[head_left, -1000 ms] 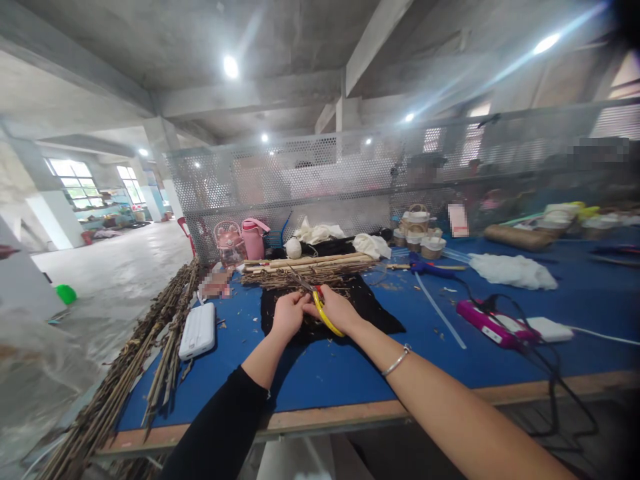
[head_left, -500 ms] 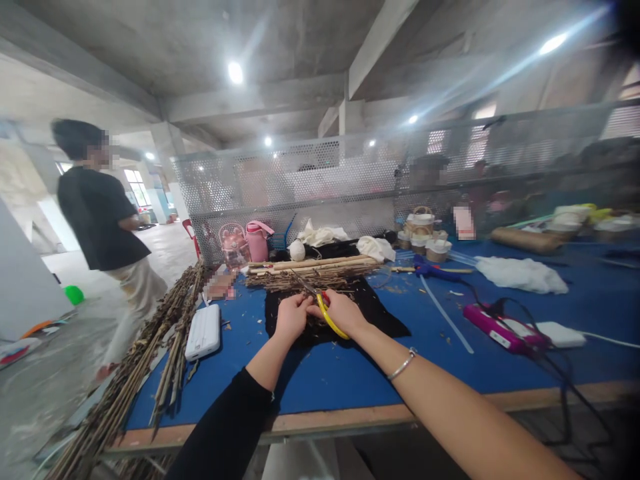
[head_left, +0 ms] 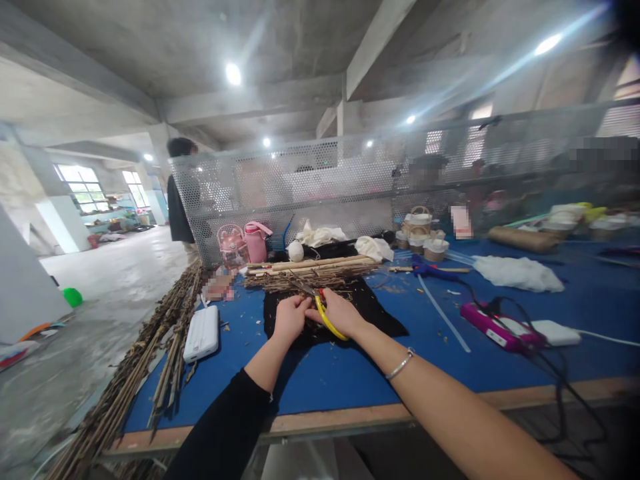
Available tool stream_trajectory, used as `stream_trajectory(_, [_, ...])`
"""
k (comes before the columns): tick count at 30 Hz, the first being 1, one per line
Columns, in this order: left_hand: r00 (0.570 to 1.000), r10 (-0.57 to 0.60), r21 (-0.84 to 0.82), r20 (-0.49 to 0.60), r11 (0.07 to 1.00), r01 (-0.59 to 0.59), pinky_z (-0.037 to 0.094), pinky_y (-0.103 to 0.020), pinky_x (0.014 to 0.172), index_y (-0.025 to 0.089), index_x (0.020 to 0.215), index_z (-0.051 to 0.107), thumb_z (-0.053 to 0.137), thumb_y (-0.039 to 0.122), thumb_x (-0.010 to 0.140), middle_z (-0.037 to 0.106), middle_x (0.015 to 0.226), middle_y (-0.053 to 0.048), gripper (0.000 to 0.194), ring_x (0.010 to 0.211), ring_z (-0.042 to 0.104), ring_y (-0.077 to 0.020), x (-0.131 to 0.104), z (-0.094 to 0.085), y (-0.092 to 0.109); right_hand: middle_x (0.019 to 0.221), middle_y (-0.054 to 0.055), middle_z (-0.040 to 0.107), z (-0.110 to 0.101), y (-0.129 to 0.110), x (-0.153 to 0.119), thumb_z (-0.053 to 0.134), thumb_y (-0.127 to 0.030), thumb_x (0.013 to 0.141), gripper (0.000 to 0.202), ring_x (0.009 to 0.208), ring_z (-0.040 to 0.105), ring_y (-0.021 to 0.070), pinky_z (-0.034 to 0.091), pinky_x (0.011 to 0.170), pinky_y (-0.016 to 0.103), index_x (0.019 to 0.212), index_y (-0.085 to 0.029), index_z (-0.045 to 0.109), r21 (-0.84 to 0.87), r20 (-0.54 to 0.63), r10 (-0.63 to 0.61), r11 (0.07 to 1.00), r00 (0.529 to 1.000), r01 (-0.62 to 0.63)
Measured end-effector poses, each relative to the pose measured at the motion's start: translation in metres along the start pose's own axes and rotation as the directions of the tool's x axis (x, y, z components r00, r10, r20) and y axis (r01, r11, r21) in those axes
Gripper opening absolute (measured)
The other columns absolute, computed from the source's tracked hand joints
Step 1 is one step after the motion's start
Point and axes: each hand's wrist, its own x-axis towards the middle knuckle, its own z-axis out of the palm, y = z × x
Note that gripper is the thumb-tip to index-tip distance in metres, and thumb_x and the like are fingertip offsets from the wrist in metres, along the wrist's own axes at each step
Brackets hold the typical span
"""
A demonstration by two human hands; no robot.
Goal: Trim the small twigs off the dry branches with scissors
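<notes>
My right hand [head_left: 340, 312] grips yellow-handled shears [head_left: 327, 319], blades pointing up and left toward a bundle of dry twigs [head_left: 310, 273]. My left hand [head_left: 289, 317] is closed beside it, pinching a small twig piece right at the blades. Both hands rest over a black cloth [head_left: 373, 307] spread on the blue table [head_left: 325, 373]. What the left fingers hold is mostly hidden.
A long pile of branches [head_left: 145, 360] runs along the table's left edge, next to a white power bank [head_left: 201, 333]. A pink tool [head_left: 495, 327] with black cords lies at right. Pink bottles [head_left: 255, 241], small baskets [head_left: 417, 230] and white cloth [head_left: 517, 273] line the mesh fence. A person [head_left: 177, 200] stands beyond the fence's left end.
My hands have barely shifted. The person in black has walked from the left foreground farther back, to the fence's left end.
</notes>
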Motion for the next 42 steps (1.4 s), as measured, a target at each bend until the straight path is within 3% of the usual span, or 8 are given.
stream_trajectory(5, [0.999,0.031,0.09,-0.006,0.995,-0.03,0.032,-0.022,0.053,0.012,0.058,0.063,0.049,0.034,0.073,0.055,0.052,0.0,0.029,0.053,0.044,-0.0108,-0.001,-0.003,0.002,0.094,0.011,0.062,-0.005,-0.003,-0.001,0.051,-0.067,0.067,0.058,0.087,0.06,0.0251,0.036,0.065,0.027,0.098,-0.018,0.048,-0.053,0.02,0.038,0.998,0.999,-0.037])
stream_trajectory(19, [0.999,0.031,0.045,-0.016,0.999,-0.03,0.035,-0.022,0.057,0.011,0.064,0.065,0.048,0.036,0.075,0.059,0.056,-0.001,0.032,0.055,0.047,-0.0112,0.0,-0.002,-0.001,0.085,0.008,0.064,-0.008,-0.004,0.0,0.046,-0.07,0.069,0.053,0.081,0.061,0.0223,0.036,0.062,0.025,0.085,-0.019,0.054,-0.059,0.04,0.07,0.996,0.997,-0.067])
stream_trajectory(32, [1.0,0.02,0.035,-0.003,0.999,-0.02,0.036,-0.022,0.055,0.012,0.065,0.066,0.049,0.038,0.074,0.063,0.061,-0.004,0.033,0.056,0.051,-0.0129,0.003,-0.001,-0.006,0.095,0.011,0.061,-0.004,-0.002,-0.002,0.054,-0.066,0.066,0.059,0.092,0.058,0.0233,0.037,0.07,0.027,0.098,-0.017,0.048,-0.013,-0.014,-0.009,1.0,1.0,0.009])
stream_trajectory(42, [0.999,0.041,0.023,-0.007,0.999,-0.041,0.038,-0.023,0.058,0.012,0.067,0.067,0.049,0.037,0.075,0.066,0.065,-0.004,0.032,0.06,0.053,-0.0137,0.003,-0.002,-0.007,0.087,0.009,0.064,-0.01,-0.008,-0.004,0.051,-0.07,0.065,0.057,0.085,0.061,0.0252,0.038,0.065,0.026,0.091,-0.019,0.05,-0.107,0.0,0.065,0.992,0.998,-0.065])
